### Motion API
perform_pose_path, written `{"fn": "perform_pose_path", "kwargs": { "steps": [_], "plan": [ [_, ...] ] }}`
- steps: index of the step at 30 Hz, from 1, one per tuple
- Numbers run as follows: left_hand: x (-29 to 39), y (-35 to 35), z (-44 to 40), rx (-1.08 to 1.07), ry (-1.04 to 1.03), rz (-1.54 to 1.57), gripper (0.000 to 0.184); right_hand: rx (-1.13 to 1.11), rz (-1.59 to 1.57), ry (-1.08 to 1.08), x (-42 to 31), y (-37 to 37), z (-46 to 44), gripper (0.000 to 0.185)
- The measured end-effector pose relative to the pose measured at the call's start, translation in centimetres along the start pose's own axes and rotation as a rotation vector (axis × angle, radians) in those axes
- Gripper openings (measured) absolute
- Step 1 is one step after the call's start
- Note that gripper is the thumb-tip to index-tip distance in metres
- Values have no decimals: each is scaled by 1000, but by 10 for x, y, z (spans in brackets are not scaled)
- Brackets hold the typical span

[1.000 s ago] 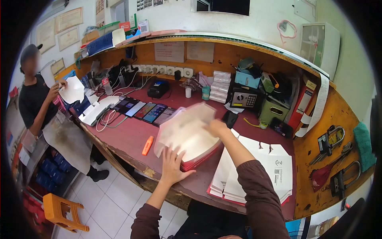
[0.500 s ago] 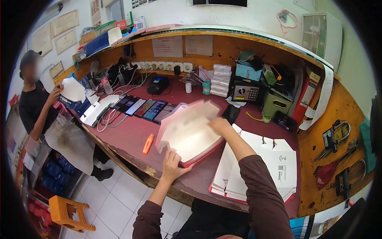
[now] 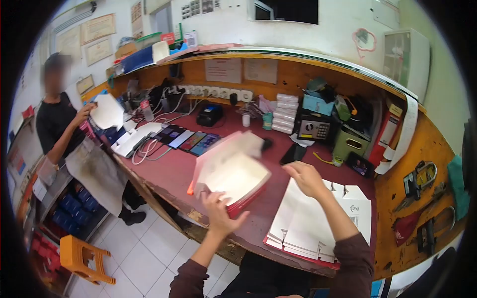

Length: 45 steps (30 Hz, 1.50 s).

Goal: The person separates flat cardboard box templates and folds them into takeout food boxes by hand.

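Note:
A cardboard box (image 3: 237, 180) with a white inside and red outer walls stands folded up on the counter, its flaps raised and blurred. Close against its near left corner is my left hand (image 3: 221, 214), open with thumb and fingers spread; whether the fingertips touch the box I cannot tell. My right hand (image 3: 306, 179) is open in the air right of the box, fingers stretched out, holding nothing. Below it lies a stack of flat white cardboard blanks (image 3: 313, 218) with red undersides. An orange marker (image 3: 191, 189) is mostly hidden behind the box's left flap.
Several phones (image 3: 181, 139) lie beyond the box, with white cables (image 3: 141, 151) beside them. A safe (image 3: 314, 129), a green bin (image 3: 349, 143) and plastic-wrapped rolls (image 3: 285, 113) line the back. Left, a co-worker (image 3: 62, 124) holds a white cardboard sheet (image 3: 107, 111). An orange stool (image 3: 85, 258) stands below.
My right hand has come out of the box and moved right over the blanks. My left hand has loosened from the box corner and spread its fingers. The view has shifted slightly.

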State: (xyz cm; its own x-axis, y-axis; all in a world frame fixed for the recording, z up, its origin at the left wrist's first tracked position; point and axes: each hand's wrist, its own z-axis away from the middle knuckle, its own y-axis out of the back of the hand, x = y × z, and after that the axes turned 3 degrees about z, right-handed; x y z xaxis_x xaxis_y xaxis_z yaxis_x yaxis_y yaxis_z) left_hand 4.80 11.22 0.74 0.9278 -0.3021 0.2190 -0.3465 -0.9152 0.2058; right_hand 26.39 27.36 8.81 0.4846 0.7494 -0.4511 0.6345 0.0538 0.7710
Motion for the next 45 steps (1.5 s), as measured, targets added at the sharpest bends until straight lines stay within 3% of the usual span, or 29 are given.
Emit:
{"fn": "perform_pose_path", "kwargs": {
  "steps": [2,4,5,6,7,9,11,15,17,19,20,22,24,27,29,30,33,34,36,37,39,40,41,43,44,45],
  "plan": [
    [46,1,-16,-173,17,151,43,-42,-163,-29,-23,23,20,26],
    [76,-20,-17,-592,-32,448,49,-81,-245,-3,-51,42,41,20],
    [92,-41,1,-860,-86,580,63,-90,-244,53,-64,49,53,18],
    [106,-55,20,-971,-205,606,76,-130,-225,87,-70,55,65,18],
    [123,-57,13,-1280,-211,603,85,-164,-202,121,-76,59,77,19],
    [135,-78,31,-1278,-291,579,88,-257,-223,83,-94,70,103,18],
    [147,-83,26,-1561,-225,604,88,-344,-212,120,-96,84,130,22],
    [144,-83,45,-1446,-217,534,78,-343,-285,59,-106,122,168,23],
    [138,-96,65,-1230,-274,575,60,-353,-327,-1,-108,133,186,23],
    [139,-89,56,-1195,-303,546,51,-330,-367,8,-101,135,196,22],
    [138,-89,52,-1200,-312,586,46,-389,-25,303,-94,136,197,22],
    [136,-88,42,-1202,-324,621,42,-291,-471,-36,-100,121,216,21],
    [139,-83,31,-1359,-147,723,33,-291,-525,-50,-94,110,226,21],
    [138,-75,6,-1332,-59,692,33,-272,-614,-36,-85,84,222,21],
    [128,-89,0,-1084,-132,731,32,-268,-666,-306,-78,62,225,22],
    [132,-69,-30,-1066,55,709,31,-265,-665,-305,-75,53,226,22],
    [129,-73,-41,-690,204,864,29,-307,-761,-416,-63,23,228,25],
    [133,-69,-44,-691,204,866,29,-305,-830,-454,-55,7,229,28],
    [138,-62,-47,-527,684,1175,32,-181,-850,-465,-50,-15,225,31],
    [141,-64,-43,-528,686,1177,32,-58,-869,-474,-52,-22,223,33],
    [145,-71,-29,-331,913,1407,35,-31,-903,-463,-48,-39,220,35],
    [145,-70,-22,-356,1038,1567,33,21,-1115,-521,-42,-52,224,34],
    [147,-71,-16,-358,1036,1571,33,77,-1325,-577,-37,-61,230,32],
    [150,-67,-11,-326,1280,1780,34,127,-1428,-608,-44,-57,233,29],
    [148,-64,-10,-326,1281,1782,34,240,-1547,-522,-48,-50,236,27],
    [144,-59,-13,-499,1217,1829,34,355,-1662,-431,-54,-41,238,25]
  ]
}}
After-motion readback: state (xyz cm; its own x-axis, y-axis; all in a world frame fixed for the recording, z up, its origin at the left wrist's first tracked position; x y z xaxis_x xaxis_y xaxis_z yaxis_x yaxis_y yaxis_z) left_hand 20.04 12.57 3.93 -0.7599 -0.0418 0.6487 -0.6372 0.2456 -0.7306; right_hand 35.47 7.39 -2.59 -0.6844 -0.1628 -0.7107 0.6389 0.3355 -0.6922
